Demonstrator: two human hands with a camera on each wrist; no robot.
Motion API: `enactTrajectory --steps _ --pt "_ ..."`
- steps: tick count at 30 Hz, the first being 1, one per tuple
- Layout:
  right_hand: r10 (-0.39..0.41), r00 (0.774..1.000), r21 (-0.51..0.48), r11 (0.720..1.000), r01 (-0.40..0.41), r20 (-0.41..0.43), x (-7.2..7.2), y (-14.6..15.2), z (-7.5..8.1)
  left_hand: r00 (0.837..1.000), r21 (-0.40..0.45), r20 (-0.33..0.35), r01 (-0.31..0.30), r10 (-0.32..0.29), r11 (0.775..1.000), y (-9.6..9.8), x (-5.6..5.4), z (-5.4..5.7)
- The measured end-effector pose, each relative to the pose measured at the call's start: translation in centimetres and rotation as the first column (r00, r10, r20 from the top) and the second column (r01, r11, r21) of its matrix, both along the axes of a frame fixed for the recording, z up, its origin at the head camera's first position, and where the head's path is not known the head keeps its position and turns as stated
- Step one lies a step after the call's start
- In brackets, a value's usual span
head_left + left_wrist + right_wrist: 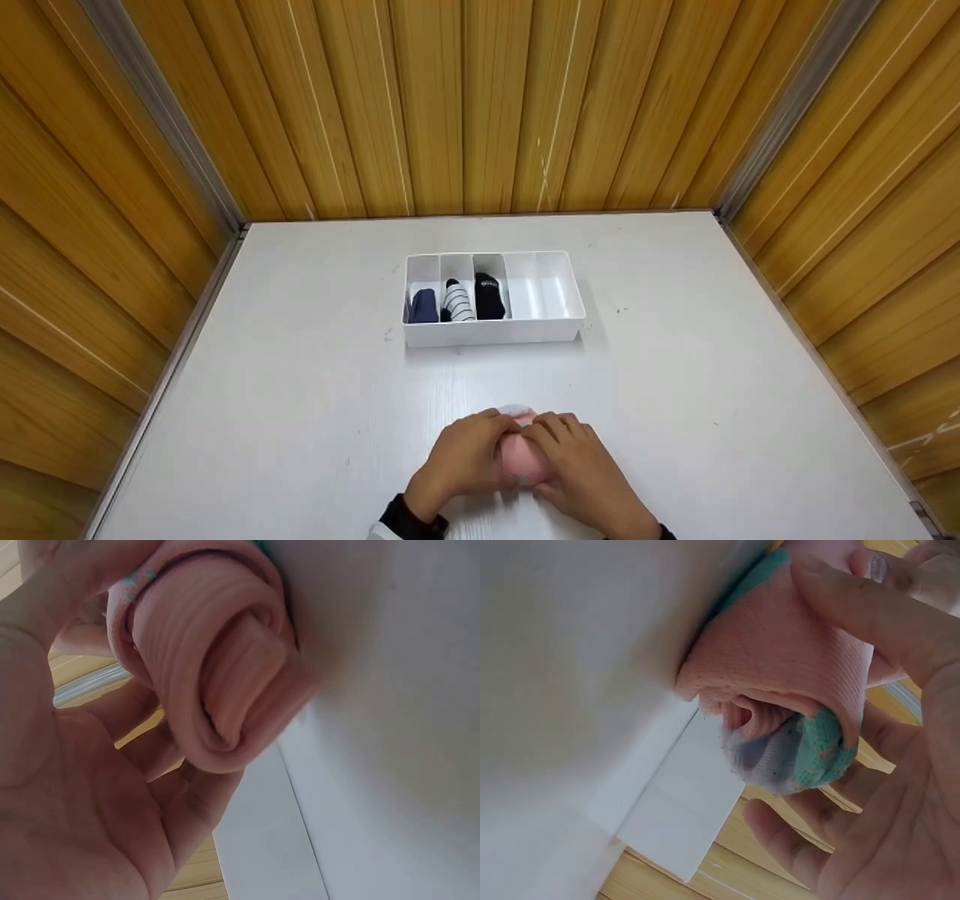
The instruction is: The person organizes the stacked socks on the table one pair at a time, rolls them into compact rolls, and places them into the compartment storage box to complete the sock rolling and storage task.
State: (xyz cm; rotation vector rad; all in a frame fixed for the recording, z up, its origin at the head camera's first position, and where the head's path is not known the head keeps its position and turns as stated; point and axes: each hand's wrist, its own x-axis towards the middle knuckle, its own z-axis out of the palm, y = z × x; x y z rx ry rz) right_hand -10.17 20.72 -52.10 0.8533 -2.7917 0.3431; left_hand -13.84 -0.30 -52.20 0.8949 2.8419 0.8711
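Observation:
A pink sock (522,457), rolled into a thick bundle, sits low over the near part of the white table, between both hands. My left hand (466,454) grips its left side, thumb over the top and fingers behind. On the opposite side, my right hand (583,469) holds the roll with thumb and curved fingers. In the left wrist view, the coiled end of the pink sock (202,652) shows several folded layers. The right wrist view shows the other end of the sock (780,660), with teal and greyish-white patches at the fold.
Beyond the hands stands a white divided box (495,334). From the left, its narrow compartments hold a navy sock (424,306), a striped sock (458,301) and a black sock (490,298). Wood-patterned walls (480,112) border the white table (300,360) at the back and sides.

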Motion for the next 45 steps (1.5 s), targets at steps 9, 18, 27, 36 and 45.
enactTrajectory --steps 9,18,27,36,45 --pt "0.027 1.000 -0.003 1.000 -0.027 0.003 -0.35 0.19 0.18 0.999 -0.003 0.033 0.017 -0.017 1.000 -0.24 0.27 -0.02" --pt "0.007 1.000 -0.014 1.000 -0.007 0.001 -0.30 0.01 0.12 0.998 0.014 0.055 0.020 -0.020 1.000 -0.27 0.15 -0.55" --pt "0.000 1.000 -0.016 1.000 0.000 0.018 -0.15 -0.15 -0.22 0.999 -0.013 0.031 0.027 -0.026 1.000 -0.33 -0.16 -0.32" --pt "-0.011 1.000 -0.009 1.000 0.010 -0.028 -0.28 -0.37 -0.32 0.998 0.015 0.060 0.023 -0.024 1.000 -0.44 -0.27 -0.17" --pt "-0.012 1.000 -0.039 0.999 0.012 -0.023 -0.83 -0.45 -0.02 1.000 0.036 0.011 -0.030 0.029 0.999 -0.41 0.16 -0.26"
